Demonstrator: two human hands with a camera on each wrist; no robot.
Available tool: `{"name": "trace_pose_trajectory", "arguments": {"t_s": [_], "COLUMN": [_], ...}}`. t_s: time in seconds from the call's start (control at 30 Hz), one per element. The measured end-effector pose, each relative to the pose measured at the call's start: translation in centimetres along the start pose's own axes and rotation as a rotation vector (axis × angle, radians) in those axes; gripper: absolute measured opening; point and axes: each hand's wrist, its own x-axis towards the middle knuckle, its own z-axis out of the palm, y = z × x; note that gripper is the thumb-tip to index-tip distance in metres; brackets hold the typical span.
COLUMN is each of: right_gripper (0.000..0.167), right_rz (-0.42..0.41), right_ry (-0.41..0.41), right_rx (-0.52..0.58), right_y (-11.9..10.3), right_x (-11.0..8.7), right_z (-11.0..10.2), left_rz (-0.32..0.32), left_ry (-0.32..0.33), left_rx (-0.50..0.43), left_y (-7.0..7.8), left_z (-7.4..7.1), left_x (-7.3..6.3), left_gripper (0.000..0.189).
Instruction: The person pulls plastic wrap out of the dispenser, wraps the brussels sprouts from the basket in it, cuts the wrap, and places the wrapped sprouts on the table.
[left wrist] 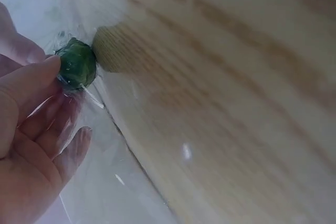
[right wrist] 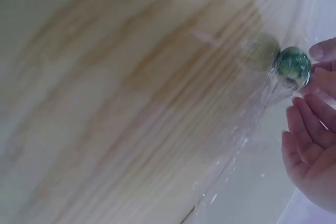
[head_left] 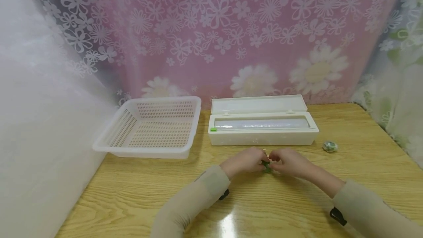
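Observation:
Between both hands, just in front of the white box, is a small round green vegetable [left wrist: 77,65] wrapped in clear cling film [right wrist: 220,163]. My left hand [head_left: 248,160] pinches it, thumb [left wrist: 44,74] against its side and the lower fingers spread loosely. From the other side, my right hand [head_left: 290,161] grips the wrapped bundle with thumb and fingertips, its remaining fingers [right wrist: 310,135] curled. Film wrinkles around the vegetable in both wrist views. Its underside is partly hidden by the fingers in the head view.
Behind the hands stands a white cling film dispenser [head_left: 262,139], lid raised, with a film roll [head_left: 261,123] inside and a green slider [head_left: 213,129]. A white perforated basket [head_left: 148,150] sits left. Another small wrapped green bundle [head_left: 330,146] lies right on the wooden table [head_left: 370,164].

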Motion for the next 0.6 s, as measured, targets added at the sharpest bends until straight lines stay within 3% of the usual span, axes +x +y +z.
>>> {"name": "trace_pose_trajectory", "arguments": {"t_s": [0.2, 0.6], "right_gripper": [0.007, 0.011], "right_rz": [-0.042, -0.129], "right_ry": [0.078, 0.097], "right_rx": [-0.113, -0.206], "right_y": [-0.56, -0.3], "right_x": [-0.24, -0.22], "right_z": [-0.01, 0.48], "left_rz": [-0.064, -0.118], "left_ry": [-0.015, -0.03], "left_rx": [-0.053, -0.117], "left_y": [-0.18, -0.92], "left_z": [0.06, 0.47], "left_x": [0.52, 0.64], "left_gripper": [0.017, 0.026]}}
